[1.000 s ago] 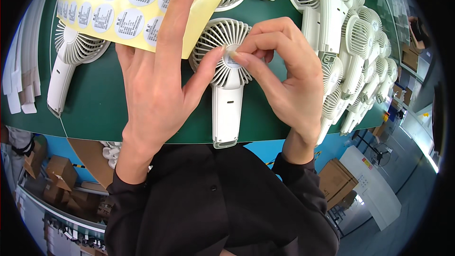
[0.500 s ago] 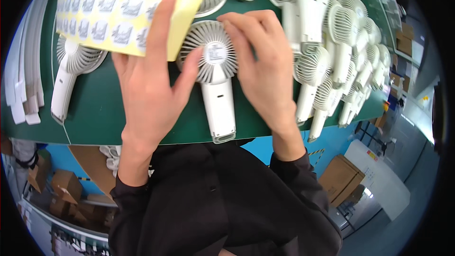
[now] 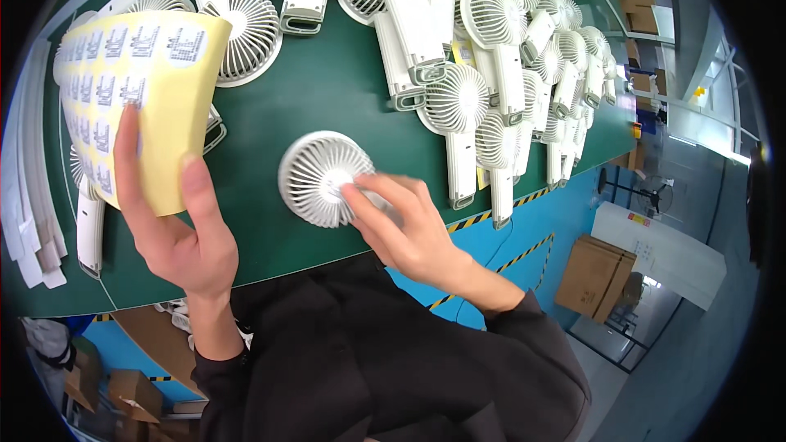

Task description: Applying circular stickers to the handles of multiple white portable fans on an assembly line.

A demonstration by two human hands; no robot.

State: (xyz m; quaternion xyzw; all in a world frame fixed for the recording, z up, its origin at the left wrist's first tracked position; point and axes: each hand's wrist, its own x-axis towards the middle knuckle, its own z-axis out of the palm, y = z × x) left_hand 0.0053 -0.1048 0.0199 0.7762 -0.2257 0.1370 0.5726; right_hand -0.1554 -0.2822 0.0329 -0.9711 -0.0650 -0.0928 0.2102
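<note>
My left hand (image 3: 184, 241) grips the lower edge of a yellow sheet of round printed stickers (image 3: 168, 115), thumb in front, and the sheet curves upward from it. Near the front of the green table, my right hand (image 3: 409, 229) is closed on a white handheld fan (image 3: 315, 180) just by its hub. The fan's round ribbed head points up and left; its handle is hidden behind my fingers. Behind the sheet, another white fan (image 3: 247, 41) lies with its head toward me. Below the sheet, a fan handle (image 3: 90, 233) sticks out.
Many white fans (image 3: 499, 16) are piled along the right side of the green table (image 3: 278, 106). White strips (image 3: 37, 196) lie at the left edge. Cardboard boxes (image 3: 596, 278) stand on the floor at the right, past striped tape (image 3: 524, 254).
My left hand has moved left with the sticker sheet, away from the fan. My right hand has shifted from beside the fan head to gripping a fan, which is now tilted.
</note>
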